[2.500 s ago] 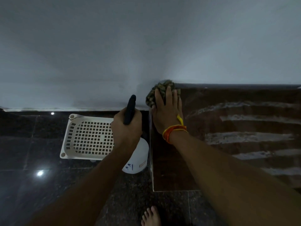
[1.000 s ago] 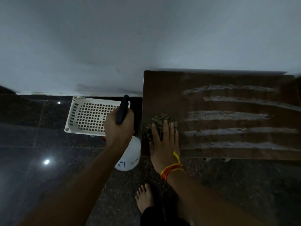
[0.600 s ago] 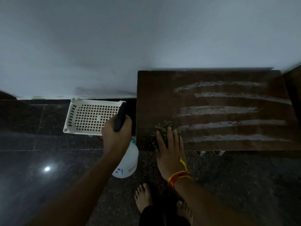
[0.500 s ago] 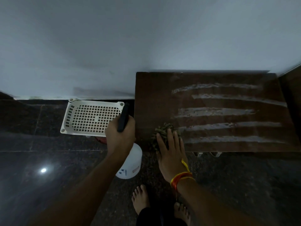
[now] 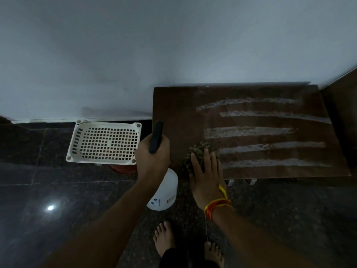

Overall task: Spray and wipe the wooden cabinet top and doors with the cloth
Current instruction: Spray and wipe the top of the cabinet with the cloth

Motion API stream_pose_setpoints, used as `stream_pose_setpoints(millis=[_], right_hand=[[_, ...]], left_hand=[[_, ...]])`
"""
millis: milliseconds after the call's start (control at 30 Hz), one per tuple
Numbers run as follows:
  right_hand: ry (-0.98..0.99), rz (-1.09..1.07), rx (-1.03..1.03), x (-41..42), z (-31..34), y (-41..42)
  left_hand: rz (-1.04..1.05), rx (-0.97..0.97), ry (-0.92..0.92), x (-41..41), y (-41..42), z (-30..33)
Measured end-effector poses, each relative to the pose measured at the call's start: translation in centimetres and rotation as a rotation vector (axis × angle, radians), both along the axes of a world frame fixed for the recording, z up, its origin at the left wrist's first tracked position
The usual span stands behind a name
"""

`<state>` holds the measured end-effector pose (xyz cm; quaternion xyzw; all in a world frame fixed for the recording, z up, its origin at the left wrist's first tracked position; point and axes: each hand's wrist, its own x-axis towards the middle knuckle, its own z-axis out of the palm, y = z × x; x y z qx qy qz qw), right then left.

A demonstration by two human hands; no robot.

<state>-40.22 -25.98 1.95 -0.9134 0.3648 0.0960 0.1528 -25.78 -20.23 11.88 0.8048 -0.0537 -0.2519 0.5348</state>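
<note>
The wooden cabinet top [image 5: 251, 122] stands against the wall [image 5: 173, 45], its back edge along the wall's foot, and fills the right half of the view. Five spray streaks [image 5: 247, 131] lie across it, one behind another, from the back edge towards the front. The cloth [image 5: 195, 153] lies on the cabinet top at its front left corner, under the fingers of the right hand [image 5: 206, 175]. Left of the cabinet, the left hand [image 5: 152, 159] holds the spray bottle [image 5: 164, 192] above the floor [image 5: 58, 200]. Farther left a perforated basket [image 5: 105, 142] sits on the floor by the wall. Two bare feet [image 5: 164, 238] stand on the floor in front of the cabinet's left corner.
</note>
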Motion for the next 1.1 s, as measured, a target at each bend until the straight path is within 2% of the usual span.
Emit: stream_pose_setpoints(millis=[300,633,867,967,1100], right_hand=[[-0.055,0.004,-0.024,2.8,-0.3,-3.9],[-0.005,0.028,-0.055,-2.5,-0.1,-1.2],[-0.03,0.053,0.033,0.6,-0.2,-4.6],[-0.076,0.026,0.007,2.2,0.1,-6.2],[-0.058,-0.014,-0.009,0.1,-0.4,-3.7]], left_hand=[[-0.044,-0.007,-0.006,-1.5,-1.4,-0.9],[-0.005,0.027,-0.008,-3.4,-2.6,0.2],[-0.023,0.032,-0.028,-3.8,-3.6,-0.3],[-0.034,0.041,0.009,-3.3,-4.1,-0.6],[0.002,0.076,0.025,-2.6,-4.5,0.0]])
